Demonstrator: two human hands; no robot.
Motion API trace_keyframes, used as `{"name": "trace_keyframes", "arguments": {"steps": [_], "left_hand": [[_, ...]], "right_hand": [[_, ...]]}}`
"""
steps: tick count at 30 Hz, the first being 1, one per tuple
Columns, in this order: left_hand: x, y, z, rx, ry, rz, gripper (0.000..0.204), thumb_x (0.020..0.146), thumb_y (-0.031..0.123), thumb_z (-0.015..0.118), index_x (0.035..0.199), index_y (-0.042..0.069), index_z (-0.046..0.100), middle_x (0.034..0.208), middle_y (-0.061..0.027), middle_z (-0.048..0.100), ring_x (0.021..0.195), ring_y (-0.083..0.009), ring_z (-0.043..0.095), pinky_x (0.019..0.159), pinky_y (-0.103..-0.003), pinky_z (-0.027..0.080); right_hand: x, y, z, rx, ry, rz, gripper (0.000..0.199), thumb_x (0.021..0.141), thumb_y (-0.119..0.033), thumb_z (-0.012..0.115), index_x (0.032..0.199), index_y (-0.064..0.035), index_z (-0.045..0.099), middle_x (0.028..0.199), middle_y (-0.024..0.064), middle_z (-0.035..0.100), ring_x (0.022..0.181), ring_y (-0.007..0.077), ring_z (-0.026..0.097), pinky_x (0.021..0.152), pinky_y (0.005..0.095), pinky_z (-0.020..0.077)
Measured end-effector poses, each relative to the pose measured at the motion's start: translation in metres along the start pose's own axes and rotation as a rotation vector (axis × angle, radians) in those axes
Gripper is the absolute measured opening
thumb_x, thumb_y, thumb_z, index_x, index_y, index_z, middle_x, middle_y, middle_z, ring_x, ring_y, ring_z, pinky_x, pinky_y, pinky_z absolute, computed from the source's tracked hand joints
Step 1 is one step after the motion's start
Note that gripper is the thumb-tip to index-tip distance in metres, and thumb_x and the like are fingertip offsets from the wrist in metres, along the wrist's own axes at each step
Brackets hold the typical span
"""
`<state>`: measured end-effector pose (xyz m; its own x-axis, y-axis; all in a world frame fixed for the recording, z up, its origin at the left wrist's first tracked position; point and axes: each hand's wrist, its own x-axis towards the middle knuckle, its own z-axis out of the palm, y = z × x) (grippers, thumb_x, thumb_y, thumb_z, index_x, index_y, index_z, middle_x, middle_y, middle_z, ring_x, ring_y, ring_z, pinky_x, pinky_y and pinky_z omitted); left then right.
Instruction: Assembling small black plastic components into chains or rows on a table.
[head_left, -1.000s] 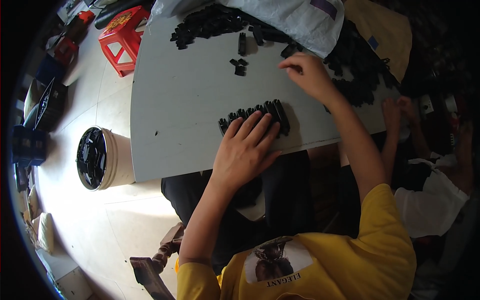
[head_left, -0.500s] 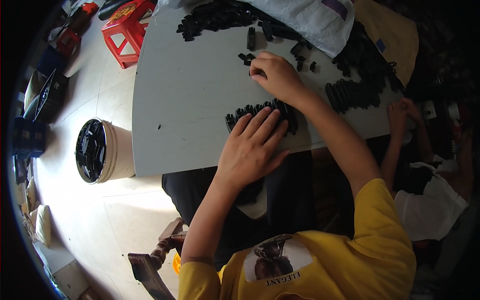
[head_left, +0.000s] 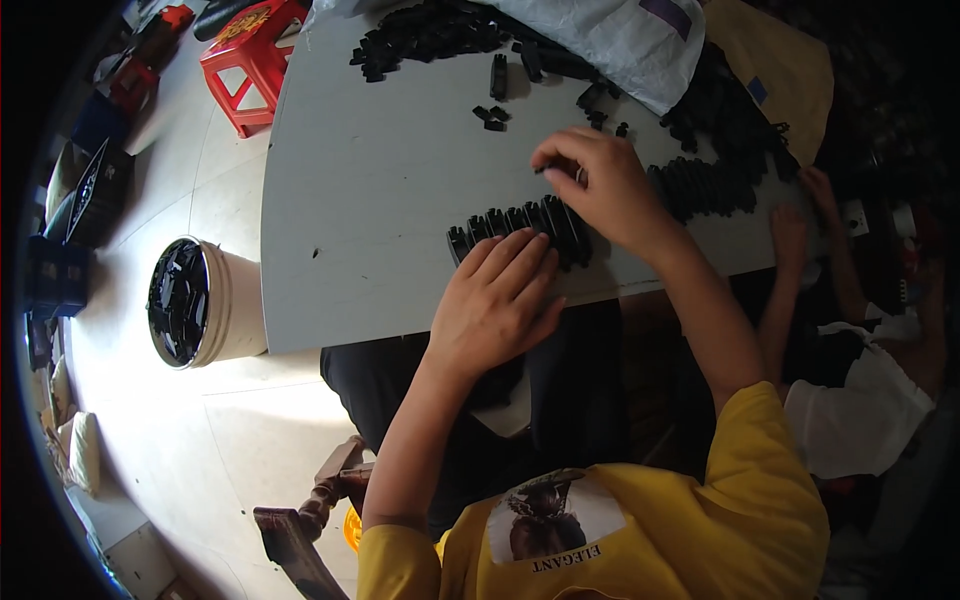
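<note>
Two hands work on the grey table (head_left: pixel 360 180). Left of it stands a white bucket (head_left: pixel 205 300) of black parts. Left hand (head_left: pixel 497 300) lies flat, fingers spread, bracing the row of black clips (head_left: pixel 520 222) as before. Right hand (head_left: pixel 600 185) has drawn back from the loose pile (head_left: pixel 440 30), fingertips pinching one clip at the row's end, so the row likely grows.

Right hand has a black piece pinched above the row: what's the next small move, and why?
Probably bring the right hand down to seat its small black piece at the right end of the row of black pieces, since the left hand lies flat against the row, steadying it.
</note>
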<state>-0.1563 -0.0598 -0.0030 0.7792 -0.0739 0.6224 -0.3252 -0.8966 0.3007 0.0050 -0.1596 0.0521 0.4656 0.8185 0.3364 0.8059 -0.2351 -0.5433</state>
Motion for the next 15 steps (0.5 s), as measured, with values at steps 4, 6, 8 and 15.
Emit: {"name": "trace_keyframes", "arguments": {"steps": [4,6,8,15], "left_hand": [[-0.002,-0.001,0.002,-0.010,-0.001,-0.007,0.035,0.075,0.022,0.069,0.102,0.000,0.064,0.114,-0.0129,0.060,0.109,-0.0271,0.056,0.093,-0.038,0.046],[0.001,0.001,0.001,-0.025,-0.004,-0.028,0.035,0.073,0.016,0.070,0.104,0.002,0.065,0.114,-0.0102,0.062,0.108,-0.0262,0.059,0.090,-0.039,0.047],[0.001,-0.001,0.002,-0.016,-0.003,-0.010,0.035,0.073,0.018,0.070,0.103,0.001,0.064,0.113,-0.0114,0.061,0.108,-0.0266,0.058,0.090,-0.038,0.047],[0.002,-0.001,0.002,-0.018,-0.009,-0.011,0.035,0.072,0.017,0.070,0.102,0.000,0.063,0.111,-0.0119,0.062,0.107,-0.0262,0.059,0.090,-0.039,0.048]], "right_hand": [[-0.020,0.001,0.010,-0.004,-0.005,-0.083,0.014,0.079,0.004,0.060,0.091,-0.0001,0.066,0.085,0.0093,0.063,0.074,0.0219,0.064,0.065,0.0308,0.0503],[-0.026,-0.003,0.011,-0.047,-0.004,-0.052,0.014,0.079,0.003,0.062,0.091,-0.0002,0.068,0.085,0.0092,0.062,0.077,0.0248,0.064,0.067,0.0316,0.0509],[-0.028,-0.002,0.016,-0.141,0.030,-0.079,0.013,0.079,0.000,0.064,0.090,-0.0010,0.068,0.085,0.0089,0.062,0.076,0.0255,0.064,0.067,0.0329,0.0511],[-0.029,0.001,0.021,-0.246,-0.012,-0.111,0.007,0.077,-0.004,0.067,0.084,-0.0027,0.069,0.080,0.0064,0.061,0.069,0.0237,0.062,0.061,0.0330,0.0499]]}}
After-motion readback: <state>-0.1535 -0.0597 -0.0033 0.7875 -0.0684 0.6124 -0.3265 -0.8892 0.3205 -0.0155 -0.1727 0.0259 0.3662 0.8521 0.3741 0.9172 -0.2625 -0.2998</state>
